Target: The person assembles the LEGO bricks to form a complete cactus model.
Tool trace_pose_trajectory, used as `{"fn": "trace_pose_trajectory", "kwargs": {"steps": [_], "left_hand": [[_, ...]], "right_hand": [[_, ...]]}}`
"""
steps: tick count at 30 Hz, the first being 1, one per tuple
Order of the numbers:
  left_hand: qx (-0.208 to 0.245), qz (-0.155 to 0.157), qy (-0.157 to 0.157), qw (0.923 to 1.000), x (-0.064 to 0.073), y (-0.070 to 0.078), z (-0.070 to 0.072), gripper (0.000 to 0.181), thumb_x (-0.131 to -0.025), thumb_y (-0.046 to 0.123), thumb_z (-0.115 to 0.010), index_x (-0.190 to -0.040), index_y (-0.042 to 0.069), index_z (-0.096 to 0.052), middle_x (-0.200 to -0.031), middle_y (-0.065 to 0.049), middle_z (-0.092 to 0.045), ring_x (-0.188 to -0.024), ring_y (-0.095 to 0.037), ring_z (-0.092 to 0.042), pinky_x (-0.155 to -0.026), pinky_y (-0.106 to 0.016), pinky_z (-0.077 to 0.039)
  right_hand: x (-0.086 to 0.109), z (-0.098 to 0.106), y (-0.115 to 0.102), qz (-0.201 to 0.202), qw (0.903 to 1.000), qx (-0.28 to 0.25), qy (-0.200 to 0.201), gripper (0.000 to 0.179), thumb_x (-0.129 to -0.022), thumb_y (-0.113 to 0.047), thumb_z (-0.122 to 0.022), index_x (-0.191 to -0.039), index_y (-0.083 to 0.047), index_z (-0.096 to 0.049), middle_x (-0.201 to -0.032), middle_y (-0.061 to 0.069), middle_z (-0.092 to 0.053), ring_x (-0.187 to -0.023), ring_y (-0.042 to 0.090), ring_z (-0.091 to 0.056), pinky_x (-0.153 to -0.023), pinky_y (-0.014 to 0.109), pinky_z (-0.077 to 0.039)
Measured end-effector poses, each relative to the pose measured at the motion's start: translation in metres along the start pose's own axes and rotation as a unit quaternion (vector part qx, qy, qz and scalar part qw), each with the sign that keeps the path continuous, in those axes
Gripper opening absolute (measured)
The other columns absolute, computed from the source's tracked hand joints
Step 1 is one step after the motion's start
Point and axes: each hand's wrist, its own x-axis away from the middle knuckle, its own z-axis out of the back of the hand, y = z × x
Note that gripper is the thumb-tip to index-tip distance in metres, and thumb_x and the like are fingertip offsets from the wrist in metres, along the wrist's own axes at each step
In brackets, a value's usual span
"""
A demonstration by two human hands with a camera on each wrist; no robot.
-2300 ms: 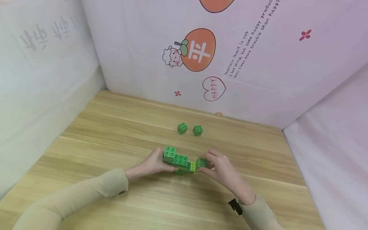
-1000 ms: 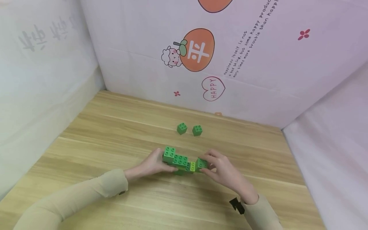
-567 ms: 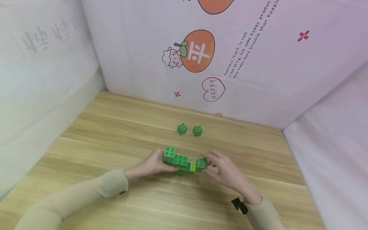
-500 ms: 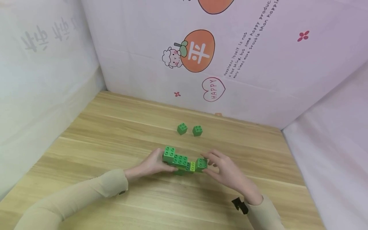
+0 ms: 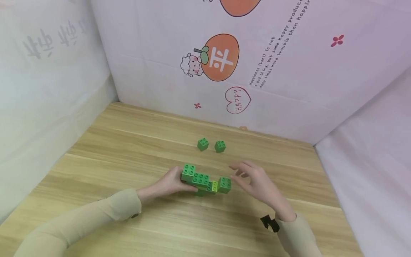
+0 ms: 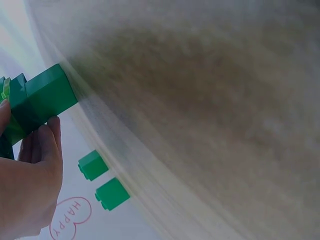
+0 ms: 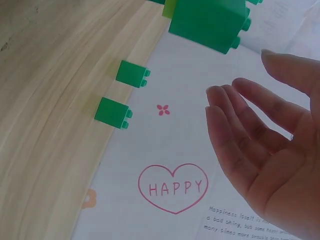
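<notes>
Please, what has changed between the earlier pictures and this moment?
The right hand has let go of the green four-stud brick at the right end of the toy brick assembly and drawn away rightward. The left hand still grips the assembly; the two loose green bricks stay put.

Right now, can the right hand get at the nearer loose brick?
Probably yes: the right hand holds nothing, and nothing shows between it and the nearer loose brick; the build is off to one side.

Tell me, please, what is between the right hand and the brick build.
Nothing: the right wrist view shows a bare gap from the right hand to the brick build, only pale backdrop behind it.
</notes>
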Motion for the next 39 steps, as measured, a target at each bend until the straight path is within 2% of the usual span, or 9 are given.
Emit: {"fn": "trace_pose_trajectory", "kwargs": {"steps": [4,10,15,21,24,30,34,39], "left_hand": [[0.004,0.001,-0.003,1.0000,-0.001,-0.001,0.000,0.045,-0.076,0.018,-0.085,-0.119,0.014,-0.069,-0.117,-0.003,-0.074,-0.108,-0.016,-0.071,-0.098,-0.022,-0.055],[0.009,0.005,-0.001,0.9999,-0.001,-0.003,0.000,0.045,-0.077,0.018,-0.085,-0.119,0.014,-0.069,-0.116,-0.003,-0.075,-0.107,-0.016,-0.071,-0.099,-0.024,-0.055],[0.010,0.004,-0.001,0.9999,0.000,-0.002,0.000,0.045,-0.077,0.018,-0.084,-0.119,0.014,-0.069,-0.116,-0.003,-0.074,-0.107,-0.015,-0.071,-0.099,-0.023,-0.055],[0.012,0.006,-0.004,0.9999,0.001,0.000,0.000,0.043,-0.078,0.017,-0.084,-0.118,0.014,-0.069,-0.116,-0.003,-0.074,-0.107,-0.016,-0.071,-0.099,-0.023,-0.055],[0.012,0.008,-0.004,0.9999,0.001,0.000,0.001,0.042,-0.078,0.017,-0.083,-0.118,0.014,-0.069,-0.116,-0.003,-0.075,-0.107,-0.015,-0.071,-0.100,-0.023,-0.055],[0.013,0.001,-0.006,0.9999,0.001,-0.002,-0.001,0.042,-0.078,0.015,-0.083,-0.118,0.014,-0.069,-0.117,-0.003,-0.074,-0.107,-0.014,-0.071,-0.100,-0.022,-0.054],[0.014,-0.001,-0.004,0.9999,0.000,-0.004,-0.002,0.043,-0.077,0.016,-0.084,-0.117,0.014,-0.069,-0.116,-0.003,-0.075,-0.106,-0.012,-0.071,-0.100,-0.022,-0.054],[0.016,-0.005,-0.006,0.9999,-0.001,-0.005,-0.002,0.043,-0.077,0.015,-0.084,-0.117,0.014,-0.069,-0.116,-0.003,-0.075,-0.105,-0.010,-0.071,-0.099,-0.022,-0.055]], "right_hand": [[-0.010,0.000,0.013,-0.014,0.9997,-0.018,-0.004,0.029,-0.088,-0.005,-0.071,-0.116,0.000,-0.067,-0.105,0.014,-0.072,-0.084,0.019,-0.071,-0.074,0.033,-0.064],[-0.031,-0.003,0.040,-0.065,0.9967,-0.043,-0.025,0.026,-0.092,-0.009,-0.068,-0.117,0.000,-0.067,-0.110,0.017,-0.072,-0.089,0.024,-0.071,-0.076,0.031,-0.064],[-0.048,-0.010,0.064,-0.089,0.9947,-0.037,-0.035,0.026,-0.092,-0.008,-0.067,-0.116,0.002,-0.066,-0.115,0.019,-0.070,-0.093,0.028,-0.071,-0.078,0.032,-0.064],[-0.068,-0.018,0.089,-0.113,0.9918,-0.029,-0.053,0.032,-0.092,-0.007,-0.065,-0.122,0.005,-0.062,-0.122,0.025,-0.066,-0.100,0.036,-0.070,-0.085,0.042,-0.063],[-0.077,-0.021,0.099,-0.115,0.9907,-0.017,-0.070,0.035,-0.092,-0.008,-0.066,-0.124,0.007,-0.061,-0.124,0.027,-0.064,-0.102,0.038,-0.069,-0.088,0.047,-0.062],[-0.092,-0.026,0.111,-0.116,0.9879,0.011,-0.103,0.039,-0.092,-0.009,-0.065,-0.127,0.006,-0.059,-0.128,0.028,-0.063,-0.104,0.040,-0.068,-0.091,0.048,-0.060],[-0.098,-0.030,0.114,-0.126,0.9847,-0.002,-0.120,0.043,-0.090,-0.005,-0.063,-0.132,0.006,-0.055,-0.133,0.028,-0.059,-0.109,0.041,-0.066,-0.095,0.050,-0.058],[-0.105,-0.035,0.116,-0.113,0.9848,-0.007,-0.132,0.050,-0.086,-0.001,-0.065,-0.133,0.007,-0.052,-0.135,0.030,-0.057,-0.109,0.043,-0.066,-0.096,0.052,-0.057]]}}
